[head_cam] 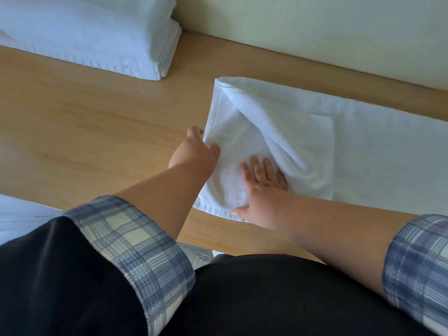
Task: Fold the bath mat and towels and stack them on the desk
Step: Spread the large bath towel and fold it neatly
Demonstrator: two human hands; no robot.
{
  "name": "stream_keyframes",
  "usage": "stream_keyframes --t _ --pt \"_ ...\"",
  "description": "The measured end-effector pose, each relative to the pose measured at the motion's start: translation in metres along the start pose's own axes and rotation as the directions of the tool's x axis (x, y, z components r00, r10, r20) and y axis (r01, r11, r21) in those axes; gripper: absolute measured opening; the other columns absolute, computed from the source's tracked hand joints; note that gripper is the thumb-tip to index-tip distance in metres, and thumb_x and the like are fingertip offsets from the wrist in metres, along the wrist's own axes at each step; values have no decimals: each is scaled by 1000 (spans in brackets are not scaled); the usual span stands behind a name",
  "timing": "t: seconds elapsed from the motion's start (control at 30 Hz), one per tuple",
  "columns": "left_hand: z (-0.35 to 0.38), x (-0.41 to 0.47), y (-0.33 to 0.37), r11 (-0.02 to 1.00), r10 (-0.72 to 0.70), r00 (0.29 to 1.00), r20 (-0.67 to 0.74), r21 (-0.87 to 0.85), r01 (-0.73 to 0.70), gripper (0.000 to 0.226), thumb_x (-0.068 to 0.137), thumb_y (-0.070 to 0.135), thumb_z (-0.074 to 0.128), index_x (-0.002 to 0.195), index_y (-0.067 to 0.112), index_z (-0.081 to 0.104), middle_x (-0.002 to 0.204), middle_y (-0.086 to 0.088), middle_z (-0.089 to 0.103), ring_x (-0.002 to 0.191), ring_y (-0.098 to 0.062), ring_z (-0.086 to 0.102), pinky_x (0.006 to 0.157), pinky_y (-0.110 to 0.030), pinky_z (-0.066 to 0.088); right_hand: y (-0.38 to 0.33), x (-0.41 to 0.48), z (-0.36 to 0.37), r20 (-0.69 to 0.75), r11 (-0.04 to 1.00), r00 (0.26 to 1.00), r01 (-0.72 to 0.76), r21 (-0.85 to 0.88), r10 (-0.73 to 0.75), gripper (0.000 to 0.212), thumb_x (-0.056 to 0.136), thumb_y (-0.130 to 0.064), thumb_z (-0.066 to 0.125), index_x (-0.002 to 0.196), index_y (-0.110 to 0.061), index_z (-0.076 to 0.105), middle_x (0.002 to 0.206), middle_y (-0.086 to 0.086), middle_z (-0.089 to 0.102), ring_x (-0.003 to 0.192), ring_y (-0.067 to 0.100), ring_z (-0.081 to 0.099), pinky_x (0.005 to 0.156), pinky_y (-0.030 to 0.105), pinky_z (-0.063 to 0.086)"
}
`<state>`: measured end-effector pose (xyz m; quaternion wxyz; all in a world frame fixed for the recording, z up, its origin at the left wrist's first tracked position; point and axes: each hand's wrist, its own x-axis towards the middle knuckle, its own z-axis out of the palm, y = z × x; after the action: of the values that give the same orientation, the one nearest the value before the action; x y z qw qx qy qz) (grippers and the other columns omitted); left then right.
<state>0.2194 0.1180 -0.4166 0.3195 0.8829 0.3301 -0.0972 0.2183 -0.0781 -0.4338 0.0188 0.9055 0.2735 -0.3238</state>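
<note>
White towel [315, 132] lies long across the right side of the wooden desk [84, 122], its near-left end doubled over. The left hand [196, 151] pinches the towel's left edge, fingers closed on the cloth. The right hand [261, 190] rests flat on the folded part, fingers spread. A stack of folded towels [92, 32] sits at the desk's far left, well apart.

Left hand [196, 151] pinching with fingers [195, 132] curled, right hand [263, 187] flat, palm down, both forearms extended
</note>
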Motion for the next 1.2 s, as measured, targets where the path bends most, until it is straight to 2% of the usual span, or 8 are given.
stream_keyframes --t 0.13,0.23,0.3,0.43,0.5,0.73,1.03,1.2 --pt "3 37 16 997 59 997 -44 54 -56 40 95 24 49 130 31 33 78 3 58 61 -18 55 49 -27 34 1 6 3 26 1000 999 -22 -3 22 121 77 -77 53 148 -30 -33 152 -2 -46 142 26 -39 114 50 -22" --pt "8 40 11 969 105 983 -152 239 -66 62 82 0 48 133 33 35 116 -6 52 98 -28 54 77 -39 43 3 7 5 5 1000 1000 -15 6 14 122 76 -78 53 148 -31 -33 152 -3 -46 142 24 -39 111 47 -24" --pt "17 32 13 917 340 912 -230 298 -267 72 77 -4 47 139 31 39 131 -8 47 117 -31 46 97 -42 37 3 6 5 -3 1000 1000 -3 5 3 122 76 -79 53 148 -31 -33 152 -3 -46 142 24 -38 111 46 -24" --pt "38 16 20 688 643 752 146 323 -650 67 91 10 40 153 30 25 162 -1 20 148 -21 15 117 -33 7 2 2 -2 -6 1000 1000 12 -3 -12 123 76 -76 58 151 -29 -28 158 0 -37 146 26 -33 118 49 -16" --pt "46 7 2 599 590 731 343 421 -681 57 102 30 27 157 30 10 166 0 -2 151 -18 -7 117 -34 -9 2 -3 -6 3 999 1000 28 -32 -28 127 73 -73 63 152 -27 -25 159 0 -34 147 26 -30 120 49 -11" --pt "42 -46 -71 527 538 764 357 564 -635 65 92 60 -4 144 30 -29 155 0 -33 141 -15 -32 118 -39 -15 9 -19 -4 -36 986 988 148 -80 -151 115 82 -66 62 157 -21 -12 163 4 -27 150 25 -21 122 49 -5" --pt "59 -105 -61 594 411 869 277 641 -485 82 94 5 31 152 34 -19 161 -2 -26 148 -21 -22 115 -37 -14 39 -79 30 3 934 943 329 -139 -332 88 94 -50 54 159 -26 0 165 4 -19 152 24 -16 121 47 -3" --pt "64 -137 -40 656 274 905 324 625 -423 99 86 -7 38 149 49 -16 162 3 -23 150 -23 -15 118 -44 17 59 -126 36 27 907 921 378 183 -389 62 98 -46 53 154 -33 31 165 -8 18 151 13 15 119 35 14"
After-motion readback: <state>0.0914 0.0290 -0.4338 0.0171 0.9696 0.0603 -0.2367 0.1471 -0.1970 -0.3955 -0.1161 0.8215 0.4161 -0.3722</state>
